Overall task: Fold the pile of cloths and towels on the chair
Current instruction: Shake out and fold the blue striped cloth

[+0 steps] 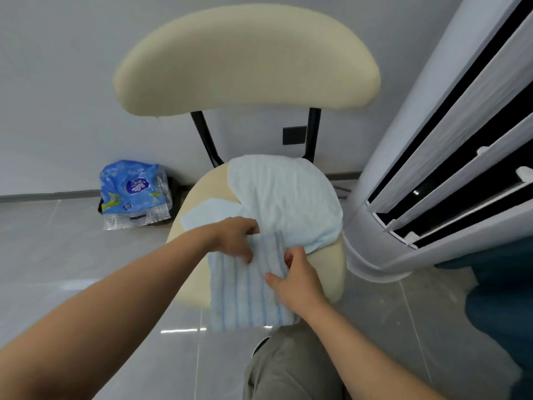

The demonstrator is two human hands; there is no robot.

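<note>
The left hand (235, 241) covers 1 corner of the flat pale-blue cloth (207, 215); print on the crinkled blue plastic package (133, 194) is too blurred to read.

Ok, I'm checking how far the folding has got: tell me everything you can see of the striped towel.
The striped towel is pale blue with darker blue stripes running lengthwise, soft terry by the look. It lies spread on the front of the chair seat, its near end hanging over the edge. Its far end is bunched against the plain towel. The left hand and right hand both grip it at that bunched end.
</note>
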